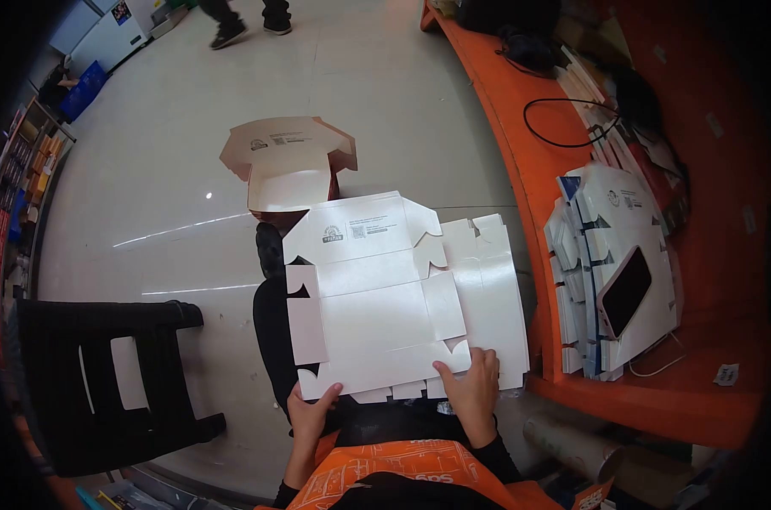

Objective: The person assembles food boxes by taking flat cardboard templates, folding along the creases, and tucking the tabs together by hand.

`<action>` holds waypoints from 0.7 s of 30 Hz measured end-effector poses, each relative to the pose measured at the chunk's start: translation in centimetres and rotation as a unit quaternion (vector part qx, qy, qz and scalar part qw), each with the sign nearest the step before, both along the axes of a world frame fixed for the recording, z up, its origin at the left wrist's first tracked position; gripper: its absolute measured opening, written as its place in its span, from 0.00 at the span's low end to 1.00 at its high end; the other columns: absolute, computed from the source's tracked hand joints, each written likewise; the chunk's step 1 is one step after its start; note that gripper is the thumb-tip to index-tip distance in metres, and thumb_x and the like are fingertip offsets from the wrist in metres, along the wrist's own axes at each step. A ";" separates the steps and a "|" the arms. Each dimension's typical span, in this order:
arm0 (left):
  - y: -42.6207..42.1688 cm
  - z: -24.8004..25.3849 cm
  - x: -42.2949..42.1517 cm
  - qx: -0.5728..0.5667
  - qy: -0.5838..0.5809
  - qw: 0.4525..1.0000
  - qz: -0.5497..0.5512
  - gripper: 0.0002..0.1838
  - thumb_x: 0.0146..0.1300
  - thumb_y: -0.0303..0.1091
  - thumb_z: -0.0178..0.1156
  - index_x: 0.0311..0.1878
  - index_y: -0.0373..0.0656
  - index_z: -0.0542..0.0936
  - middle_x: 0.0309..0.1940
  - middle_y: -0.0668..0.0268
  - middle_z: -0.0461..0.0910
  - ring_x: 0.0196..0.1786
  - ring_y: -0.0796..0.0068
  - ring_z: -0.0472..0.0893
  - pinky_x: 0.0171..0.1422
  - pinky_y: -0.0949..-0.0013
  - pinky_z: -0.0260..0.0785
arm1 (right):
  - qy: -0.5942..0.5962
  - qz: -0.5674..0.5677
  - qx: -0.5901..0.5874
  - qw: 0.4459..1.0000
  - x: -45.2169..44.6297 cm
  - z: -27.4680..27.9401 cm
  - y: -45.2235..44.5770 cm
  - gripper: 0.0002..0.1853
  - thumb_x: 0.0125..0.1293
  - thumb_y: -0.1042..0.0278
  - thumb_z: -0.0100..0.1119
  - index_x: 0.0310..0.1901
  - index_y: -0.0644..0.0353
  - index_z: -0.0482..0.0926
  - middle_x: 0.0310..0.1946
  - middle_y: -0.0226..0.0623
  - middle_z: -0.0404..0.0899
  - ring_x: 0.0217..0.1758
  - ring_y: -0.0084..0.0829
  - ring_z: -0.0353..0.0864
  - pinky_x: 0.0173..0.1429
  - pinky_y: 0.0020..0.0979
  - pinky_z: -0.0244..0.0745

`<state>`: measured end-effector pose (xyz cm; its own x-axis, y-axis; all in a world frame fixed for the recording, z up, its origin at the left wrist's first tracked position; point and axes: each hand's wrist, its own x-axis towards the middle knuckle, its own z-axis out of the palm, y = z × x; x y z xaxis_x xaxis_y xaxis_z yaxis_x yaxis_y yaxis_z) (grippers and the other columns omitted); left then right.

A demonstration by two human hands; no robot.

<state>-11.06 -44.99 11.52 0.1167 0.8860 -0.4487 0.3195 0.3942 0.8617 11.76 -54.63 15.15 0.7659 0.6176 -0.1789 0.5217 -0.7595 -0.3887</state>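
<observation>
A flat, unfolded white cardboard box blank (pixel 373 297) lies across my lap, its printed flap pointing away from me. My left hand (pixel 311 414) grips its near left corner, thumb on top and fingers underneath. At the near right corner, my right hand (pixel 473 387) holds the same blank with the thumb on its face and the fingers around the edge. More flat blanks (pixel 492 297) lie beneath it and stick out to the right. Beyond them on the floor stands a folded box (pixel 292 183) with its printed lid raised.
A black plastic stool (pixel 105 382) is at the left. On the right, an orange shelf (pixel 521 127) bears a stack of flat blanks (pixel 611 195) with a phone (pixel 626 291) on top, plus a black cable (pixel 530 119). A person's shoes (pixel 228 34) show at the far end.
</observation>
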 end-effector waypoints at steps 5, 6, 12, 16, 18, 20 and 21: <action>-0.8 0.5 1.0 0.066 0.013 0.998 0.008 0.11 0.56 0.29 0.66 0.36 0.34 0.75 0.28 0.63 0.81 0.28 0.82 0.78 0.27 0.77 0.70 | 0.056 0.060 0.106 0.991 0.5 -1.0 -0.1 0.20 0.49 0.62 0.70 0.30 0.69 0.71 0.27 0.43 0.68 0.31 0.43 0.73 0.36 0.40 0.69; -0.7 2.1 2.1 0.052 0.006 0.999 0.016 0.09 0.59 0.28 0.64 0.34 0.33 0.73 0.27 0.64 0.79 0.27 0.81 0.77 0.28 0.76 0.70 | 0.089 0.066 0.121 0.986 0.4 -1.0 0.1 0.18 0.50 0.63 0.69 0.29 0.68 0.71 0.26 0.43 0.68 0.28 0.42 0.73 0.33 0.39 0.68; -0.2 1.2 1.5 0.221 0.234 0.938 -0.125 0.11 0.61 0.29 0.60 0.30 0.36 0.68 0.23 0.58 0.73 0.24 0.64 0.77 0.27 0.68 0.69 | 0.033 0.187 0.163 0.968 -1.1 -2.1 0.6 0.11 0.55 0.71 0.62 0.27 0.65 0.69 0.24 0.41 0.66 0.23 0.43 0.71 0.26 0.38 0.67; -0.3 0.1 1.6 0.263 0.314 0.888 -0.211 0.09 0.58 0.27 0.60 0.31 0.39 0.68 0.25 0.57 0.73 0.27 0.54 0.77 0.27 0.64 0.70 | -0.018 0.264 0.151 0.953 -1.2 -3.8 0.5 0.10 0.49 0.75 0.62 0.30 0.65 0.69 0.28 0.41 0.67 0.29 0.42 0.73 0.30 0.37 0.70; -0.3 -0.4 1.7 0.311 0.307 0.864 -0.251 0.09 0.54 0.25 0.60 0.32 0.40 0.68 0.27 0.57 0.73 0.26 0.55 0.77 0.27 0.63 0.70 | -0.028 0.298 0.128 0.945 -1.2 -3.7 0.5 0.13 0.44 0.77 0.62 0.31 0.65 0.69 0.30 0.41 0.67 0.32 0.41 0.74 0.33 0.36 0.71; -0.3 -1.3 1.7 0.361 0.324 0.825 -0.291 0.10 0.49 0.23 0.59 0.33 0.42 0.68 0.28 0.59 0.73 0.25 0.61 0.78 0.28 0.66 0.71 | -0.053 0.321 0.110 0.939 -1.4 -4.5 0.5 0.14 0.42 0.77 0.61 0.32 0.64 0.69 0.31 0.41 0.67 0.34 0.40 0.74 0.34 0.35 0.71; -0.3 -1.9 1.8 0.374 0.353 0.799 -0.310 0.09 0.50 0.24 0.58 0.33 0.42 0.68 0.27 0.61 0.73 0.24 0.64 0.78 0.28 0.67 0.71 | -0.066 0.331 0.102 0.936 -1.5 -5.1 0.6 0.14 0.41 0.77 0.60 0.33 0.64 0.69 0.31 0.41 0.67 0.35 0.39 0.74 0.35 0.34 0.71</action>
<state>-9.29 -45.29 9.66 0.5895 0.8071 0.0321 0.7644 -0.5703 0.3006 10.27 -54.02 10.09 0.2095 0.9757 0.0640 0.9056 -0.1689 -0.3890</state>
